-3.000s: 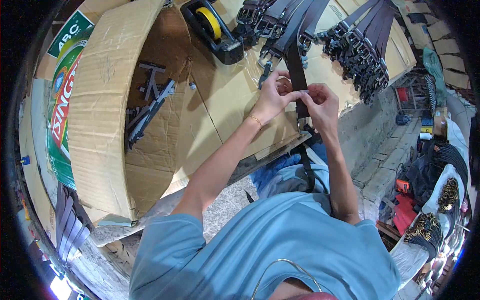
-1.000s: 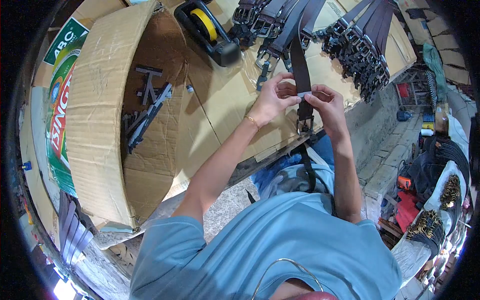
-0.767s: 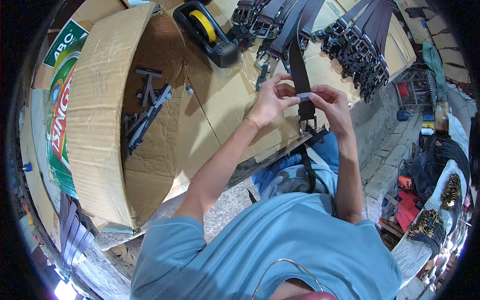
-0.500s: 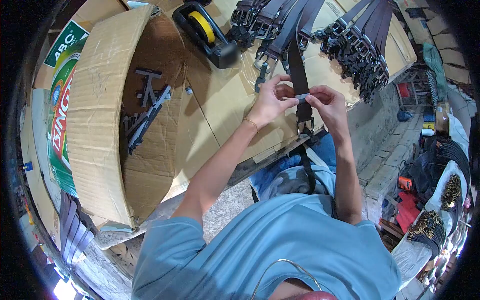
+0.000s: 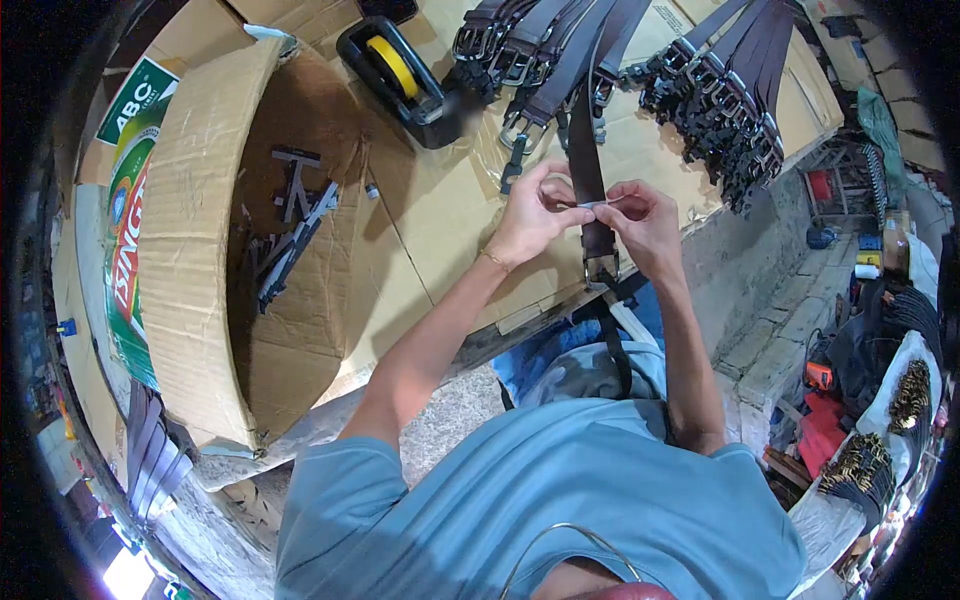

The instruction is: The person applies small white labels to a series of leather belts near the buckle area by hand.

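Observation:
A dark brown belt point(image 5: 586, 150) runs down the cardboard-covered table, its metal buckle point(image 5: 602, 268) at the table's front edge. Around the belt, a little above the buckle, is a small pale strip. My left hand point(image 5: 540, 215) pinches the strip from the left, thumb and forefinger together. From the right, my right hand point(image 5: 642, 222) pinches at it too, and the fingertips of both hands almost meet over the belt. The fingers mostly cover the strip.
An open cardboard box point(image 5: 200, 230) with dark pieces inside stands at the left. A black tape dispenser point(image 5: 395, 80) with yellow tape lies beyond it. Bundles of buckled belts point(image 5: 715, 95) lie at the back and right. Bags of brass-coloured parts point(image 5: 860, 465) are at the lower right.
Both hands have closed in on the strip, and its pale ends are now mostly hidden by the fingers. The belt and buckle appear slightly shifted to the left.

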`<act>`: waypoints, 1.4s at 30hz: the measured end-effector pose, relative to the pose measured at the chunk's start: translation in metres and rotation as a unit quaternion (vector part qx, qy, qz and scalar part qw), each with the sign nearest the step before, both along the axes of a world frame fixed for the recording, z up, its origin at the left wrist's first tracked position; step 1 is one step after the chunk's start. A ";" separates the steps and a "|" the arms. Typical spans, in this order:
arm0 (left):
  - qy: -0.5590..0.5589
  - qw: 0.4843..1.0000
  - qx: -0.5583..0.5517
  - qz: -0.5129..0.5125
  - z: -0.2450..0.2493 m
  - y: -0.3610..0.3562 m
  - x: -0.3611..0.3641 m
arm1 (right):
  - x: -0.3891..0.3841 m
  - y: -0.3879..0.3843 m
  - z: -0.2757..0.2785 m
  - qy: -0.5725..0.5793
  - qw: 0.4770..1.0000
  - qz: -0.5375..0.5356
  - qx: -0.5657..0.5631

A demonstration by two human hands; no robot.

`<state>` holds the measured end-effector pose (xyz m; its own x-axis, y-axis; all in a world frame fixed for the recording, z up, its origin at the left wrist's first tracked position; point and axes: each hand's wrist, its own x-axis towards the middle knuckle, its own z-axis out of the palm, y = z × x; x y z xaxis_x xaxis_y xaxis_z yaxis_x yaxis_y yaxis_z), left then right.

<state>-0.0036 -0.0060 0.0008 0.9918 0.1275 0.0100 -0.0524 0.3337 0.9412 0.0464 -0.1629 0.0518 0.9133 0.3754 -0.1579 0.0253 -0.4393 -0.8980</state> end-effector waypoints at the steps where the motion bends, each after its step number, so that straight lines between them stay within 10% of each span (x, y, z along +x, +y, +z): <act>1: 0.009 1.000 -0.004 -0.021 0.002 0.002 -0.001 | 0.001 -0.001 0.001 0.000 1.000 0.001 0.003; 14: 0.059 0.997 0.037 -0.030 0.008 -0.005 -0.005 | -0.001 -0.020 -0.026 0.135 0.973 0.077 0.173; 21: 0.086 0.924 -0.372 -0.012 0.019 -0.068 -0.022 | 0.045 -0.026 -0.018 0.246 0.893 0.198 0.322; 23: 0.062 0.787 -0.614 -0.031 0.000 -0.097 -0.026 | 0.052 -0.020 -0.031 0.313 0.825 0.286 0.375; 29: 0.151 0.918 -0.327 0.167 0.040 -0.137 -0.040 | 0.054 -0.046 -0.019 0.264 0.888 0.141 0.349; 42: 0.123 0.880 -0.402 0.223 0.035 -0.164 -0.044 | 0.041 -0.054 -0.032 0.201 0.917 0.127 0.321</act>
